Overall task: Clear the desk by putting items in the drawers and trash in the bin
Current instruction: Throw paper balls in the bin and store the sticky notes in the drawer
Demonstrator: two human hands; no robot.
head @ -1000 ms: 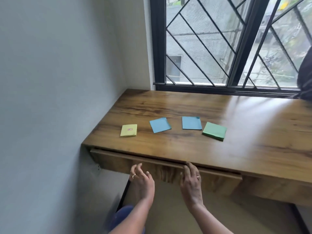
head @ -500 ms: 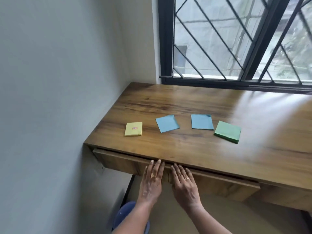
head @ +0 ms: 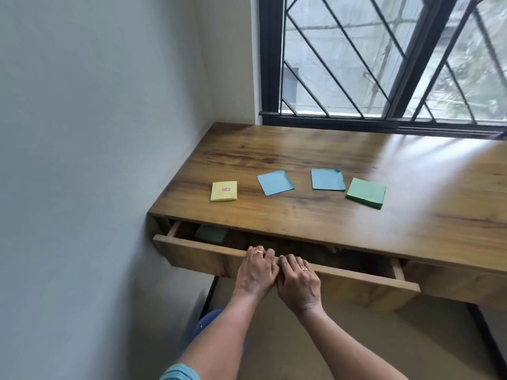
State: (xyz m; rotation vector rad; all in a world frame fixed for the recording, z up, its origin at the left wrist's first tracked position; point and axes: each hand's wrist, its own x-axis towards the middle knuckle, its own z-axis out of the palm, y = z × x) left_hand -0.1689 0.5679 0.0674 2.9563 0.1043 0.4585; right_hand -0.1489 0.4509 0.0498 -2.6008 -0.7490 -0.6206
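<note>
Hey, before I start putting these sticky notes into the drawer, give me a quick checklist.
1. Access to the wooden drawer: ok, partly open.
2. Hands free: not ok; left hand and right hand both grip the drawer's front edge.
3. Room inside: cannot tell; only a dark green item shows at its left end.
4. Items on the wooden desk: ok; yellow square pad, two blue paper squares and green square pad lie apart.

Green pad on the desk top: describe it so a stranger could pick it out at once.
Find the wooden desk under the barred window. In the row of four paper squares lying on it, the green pad is at the right end, beside a blue sheet. It is the row's only green one, and a thick stack, unlike its thin neighbour.
</note>
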